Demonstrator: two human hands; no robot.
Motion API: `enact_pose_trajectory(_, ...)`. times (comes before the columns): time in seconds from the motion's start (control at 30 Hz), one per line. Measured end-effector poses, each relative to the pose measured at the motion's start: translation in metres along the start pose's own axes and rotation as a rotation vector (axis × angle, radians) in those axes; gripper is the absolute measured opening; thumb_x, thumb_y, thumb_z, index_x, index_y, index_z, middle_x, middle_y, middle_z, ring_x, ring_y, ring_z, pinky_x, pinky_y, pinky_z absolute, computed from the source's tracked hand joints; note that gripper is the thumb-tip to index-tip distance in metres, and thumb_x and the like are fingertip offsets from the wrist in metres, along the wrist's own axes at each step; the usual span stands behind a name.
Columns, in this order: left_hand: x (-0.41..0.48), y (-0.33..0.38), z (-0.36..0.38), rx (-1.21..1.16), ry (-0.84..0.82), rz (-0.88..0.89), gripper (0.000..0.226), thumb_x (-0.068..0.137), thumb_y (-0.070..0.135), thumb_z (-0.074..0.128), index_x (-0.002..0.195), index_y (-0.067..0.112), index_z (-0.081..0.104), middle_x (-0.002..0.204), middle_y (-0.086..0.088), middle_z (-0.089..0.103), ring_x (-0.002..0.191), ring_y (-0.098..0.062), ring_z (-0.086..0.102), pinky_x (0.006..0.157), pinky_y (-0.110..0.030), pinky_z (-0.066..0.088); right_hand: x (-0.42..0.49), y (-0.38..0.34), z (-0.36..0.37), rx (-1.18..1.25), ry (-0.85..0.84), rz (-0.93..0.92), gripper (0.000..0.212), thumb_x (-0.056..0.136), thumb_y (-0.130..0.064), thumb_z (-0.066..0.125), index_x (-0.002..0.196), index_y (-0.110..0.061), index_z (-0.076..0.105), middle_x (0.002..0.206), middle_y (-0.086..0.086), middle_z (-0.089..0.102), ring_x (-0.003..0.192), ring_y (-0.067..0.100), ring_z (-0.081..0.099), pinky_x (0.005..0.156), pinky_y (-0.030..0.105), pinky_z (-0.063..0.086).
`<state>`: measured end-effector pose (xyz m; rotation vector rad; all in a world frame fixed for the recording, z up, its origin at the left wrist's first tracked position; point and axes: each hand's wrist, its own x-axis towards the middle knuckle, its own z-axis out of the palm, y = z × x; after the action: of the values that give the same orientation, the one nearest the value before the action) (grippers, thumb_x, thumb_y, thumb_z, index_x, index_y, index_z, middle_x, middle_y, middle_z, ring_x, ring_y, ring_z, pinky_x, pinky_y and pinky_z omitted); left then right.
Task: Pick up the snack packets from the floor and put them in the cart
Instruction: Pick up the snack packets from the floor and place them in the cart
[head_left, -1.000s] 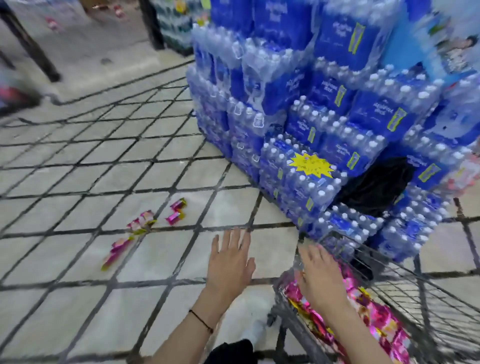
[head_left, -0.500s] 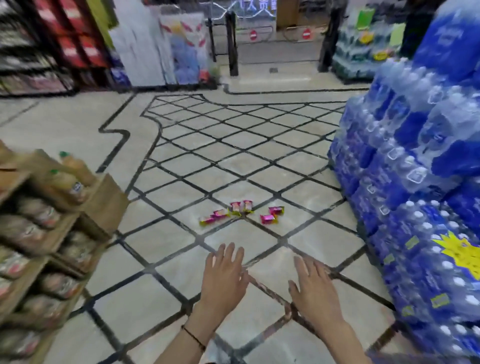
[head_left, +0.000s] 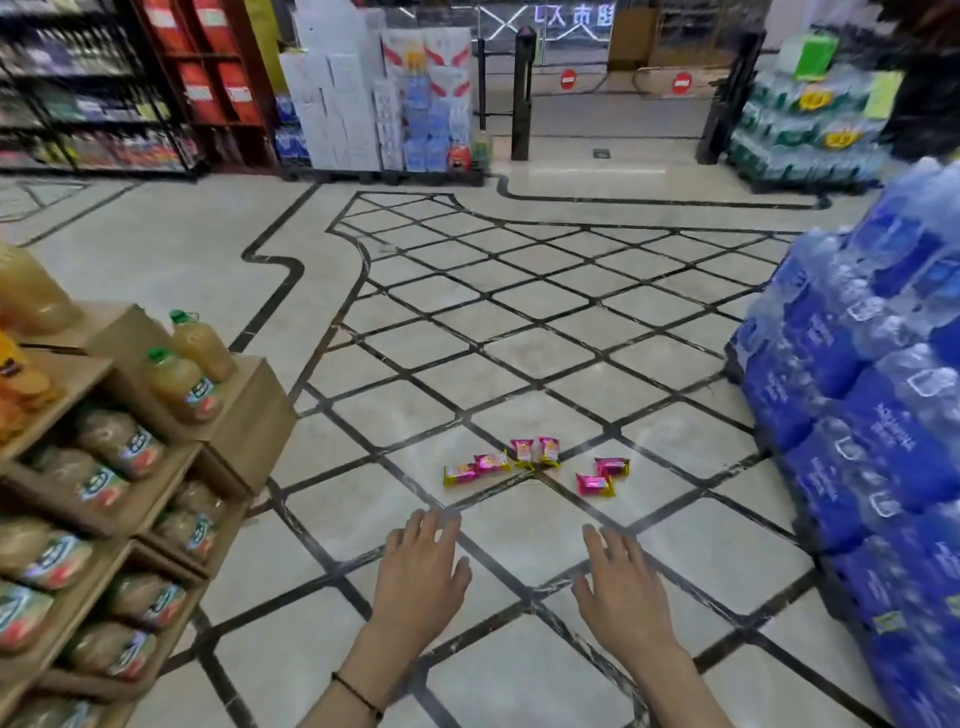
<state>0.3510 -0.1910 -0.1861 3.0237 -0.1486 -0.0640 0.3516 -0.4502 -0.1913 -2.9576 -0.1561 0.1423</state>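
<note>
Several pink and yellow snack packets lie on the tiled floor ahead of me: a row of them (head_left: 501, 460) on the left and two more (head_left: 602, 475) a little to the right. My left hand (head_left: 423, 574) is held out palm down with straight fingers, short of the packets and holding nothing. My right hand (head_left: 621, 582) hovers the same way beside it, fingers spread, empty. The cart is out of view.
A cardboard display of juice bottles (head_left: 176, 384) stands at my left. A tall stack of blue water-bottle packs (head_left: 862, 415) rises at my right. Shelves, stacked boxes (head_left: 374, 88) and an entry gate (head_left: 522, 88) stand at the far end of the floor.
The view has swung left away from the cart and the water stack. My right hand has left the cart, and both hands now reach out over the floor towards the packets.
</note>
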Motion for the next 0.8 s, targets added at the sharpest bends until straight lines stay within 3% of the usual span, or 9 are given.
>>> enact_pose_trajectory(0.1,0.034,-0.018,0.002,0.002,-0.020,0.004,0.049,0.082,0.042,0.063,0.128,0.023,0.057,0.132,-0.004,0.061,0.120,-0.026,0.058,0.090,-0.043,0.052,0.030,-0.008,0.004,0.015,-0.037,0.015,0.056,0.096,-0.040,0.050,0.146,-0.017,0.040,0.141,0.003,0.050,0.131,0.028,0.045,0.094,0.038,0.051)
enact_pose_trajectory(0.4,0.155,-0.038,0.028,-0.016,-0.104,-0.003,0.049,0.084,0.041,0.061,0.129,0.025,0.053,0.132,-0.003,0.059,0.119,-0.027,0.057,0.090,-0.043,0.050,0.154,0.003,0.027,0.001,-0.130,0.011,0.055,0.095,-0.039,0.050,0.146,-0.018,0.041,0.141,0.005,0.052,0.128,0.032,0.048,0.092,0.040,0.051)
enact_pose_trajectory(0.5,0.204,-0.043,0.039,-0.006,-0.138,-0.048,0.054,0.077,0.042,0.070,0.126,0.024,0.056,0.126,-0.004,0.064,0.111,-0.027,0.062,0.083,-0.043,0.054,0.211,0.008,0.036,0.023,-0.180,-0.011,0.056,0.098,-0.039,0.046,0.150,-0.020,0.034,0.147,0.002,0.044,0.133,0.030,0.042,0.095,0.039,0.048)
enact_pose_trajectory(0.57,0.237,-0.044,0.043,0.005,-0.161,-0.067,0.058,0.069,0.040,0.078,0.121,0.022,0.059,0.118,-0.004,0.067,0.101,-0.028,0.066,0.074,-0.042,0.056,0.249,0.014,0.037,0.019,-0.186,-0.018,0.056,0.095,-0.038,0.052,0.146,-0.019,0.041,0.142,0.003,0.050,0.126,0.031,0.048,0.088,0.041,0.052)
enact_pose_trajectory(0.67,0.284,-0.045,0.053,-0.024,-0.194,-0.095,0.062,0.064,0.039,0.080,0.119,0.021,0.058,0.113,-0.002,0.066,0.096,-0.027,0.066,0.068,-0.041,0.056,0.299,0.028,0.047,0.008,-0.252,-0.032,0.053,0.078,-0.034,0.071,0.127,-0.015,0.061,0.117,0.005,0.066,0.100,0.031,0.063,0.066,0.041,0.057)
enact_pose_trajectory(0.8,0.341,-0.051,0.063,-0.066,-0.217,-0.120,0.067,0.060,0.036,0.083,0.119,0.022,0.052,0.110,-0.002,0.066,0.095,-0.027,0.066,0.068,-0.040,0.055,0.365,0.042,0.060,-0.045,-0.286,-0.080,0.056,0.069,-0.032,0.079,0.120,-0.013,0.064,0.107,0.007,0.068,0.091,0.033,0.064,0.061,0.042,0.057)
